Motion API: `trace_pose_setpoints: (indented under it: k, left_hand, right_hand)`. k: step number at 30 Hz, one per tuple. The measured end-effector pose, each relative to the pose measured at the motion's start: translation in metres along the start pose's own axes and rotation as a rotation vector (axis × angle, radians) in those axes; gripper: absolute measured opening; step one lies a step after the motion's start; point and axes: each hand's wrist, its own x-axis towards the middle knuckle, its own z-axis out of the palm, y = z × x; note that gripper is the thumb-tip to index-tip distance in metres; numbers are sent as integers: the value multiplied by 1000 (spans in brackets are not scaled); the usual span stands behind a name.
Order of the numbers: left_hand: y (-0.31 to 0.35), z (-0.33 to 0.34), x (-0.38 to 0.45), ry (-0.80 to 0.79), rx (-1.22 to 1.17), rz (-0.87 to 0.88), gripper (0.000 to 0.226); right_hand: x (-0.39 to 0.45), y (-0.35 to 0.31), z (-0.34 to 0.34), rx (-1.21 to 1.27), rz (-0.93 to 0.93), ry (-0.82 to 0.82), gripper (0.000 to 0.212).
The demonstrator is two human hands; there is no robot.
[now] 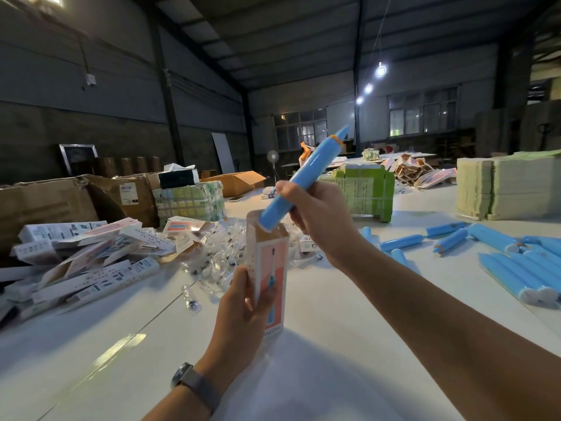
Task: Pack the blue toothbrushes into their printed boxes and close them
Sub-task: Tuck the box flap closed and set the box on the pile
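Left hand [243, 302] grips the printed box [268, 275] upright off the surface [334, 360]; right hand's [315, 220] fingers wrap the blue toothbrush [299, 180], its bottom end at the box's open top.

A large, dim warehouse hall with a dark pitched roof [273, 41] on steel beams. The left wall [76, 95] is grey above and darker below, with a small box [90, 79] mounted on it. The far wall holds gridded windows [300, 130] showing faint daylight. Three bright lamps [380, 69] hang in a row from the roof. A standing fan [273, 156] is near the far wall. A long white table [318, 344] fills the foreground, its glossy top catching reflections
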Motion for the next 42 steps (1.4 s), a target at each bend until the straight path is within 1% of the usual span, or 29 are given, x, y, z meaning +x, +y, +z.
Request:
trace_pose_setpoints:
  k: [3,5,6,8,12,14,16,19,22,24,29,32,33,38,40,42]
  left_hand:
    - [0,0,1,17,27,13,20]
    - [-1,0,2,28,48,23,18]
    - [0,1,2,31,60,25,17]
    - [1,1,2,33,72,17,17]
    - [2,1,2,34,82,7,18]
    - [2,1,3,34,82,5,18]
    - [1,1,3,33,87,5,16]
    - [0,0,3,39,111,12,13]
    - [0,0,2,31,108,19,14]
    - [1,-1,2,26,94,12,16]
    - [6,-1,0,25,76,-14,20]
    - [6,-2,-1,30,74,-16,22]
    - [6,-2,-1,29,73,-21,23]
    - [4,-2,-1,47,76,-37,24]
    - [0,-3,0,59,74,-26,24]
    - [-4,-5,2,66,45,-6,21]
  right_hand:
    - [-2,4,7,-452,-135,24,28]
    - [-4,4,9,-564,-171,47,21]
    - [-4,4,9,-572,-178,52,23]
    - [-2,3,9,-530,-185,52,37]
    - [-1,0,4,-397,-294,10,89]
    - [0,-2,2,-375,-335,6,102]
    - [1,-4,1,-373,-367,1,106]
    - [2,-9,-2,-378,-371,-2,96]
    - [3,-11,-4,-407,-336,32,74]
    - [4,-10,-6,-406,-317,49,63]
    - [2,-3,-6,-421,-302,19,52]
    - [2,-3,-4,-387,-296,54,32]
    - [1,-4,-3,-371,-288,53,28]
    - [-4,-3,3,-381,-284,-4,26]
    - [-8,2,6,-458,-277,-58,25]
    - [-14,12,10,-591,-260,-154,32]
